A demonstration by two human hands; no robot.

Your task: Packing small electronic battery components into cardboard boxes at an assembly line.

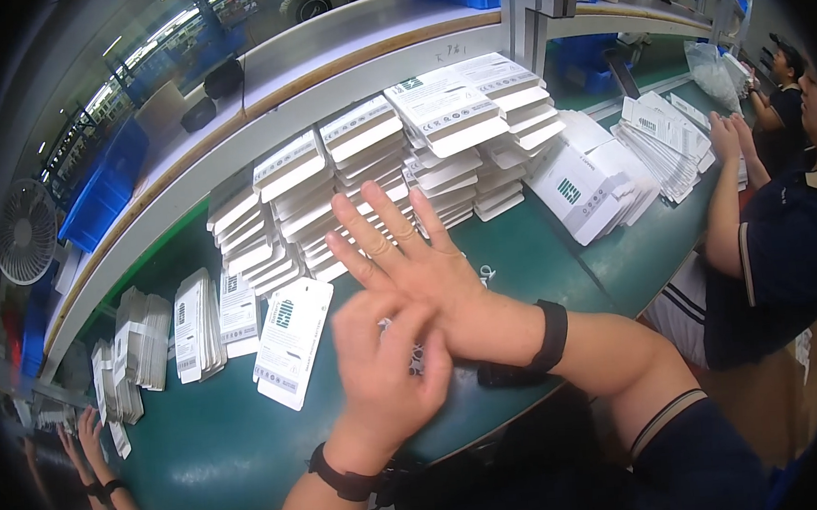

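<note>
I see my left hand (384, 375) pressed over my right hand (409, 260), both open, holding nothing, above the green bench (204, 449). A flat white package (292, 344) lies at 9 o'clock; stacked white boxes (375, 177) at 12.

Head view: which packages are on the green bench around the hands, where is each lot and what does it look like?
Single flat white sleeve: beside left hand, green mark, tilted.
Upright white sleeve rows: far left, leaning.
Stacked white boxes: behind right hand, grey labels on top.
Fanned white sleeves: right of the stacks.
More white sleeves: far right, by a co-worker's hands.
</note>
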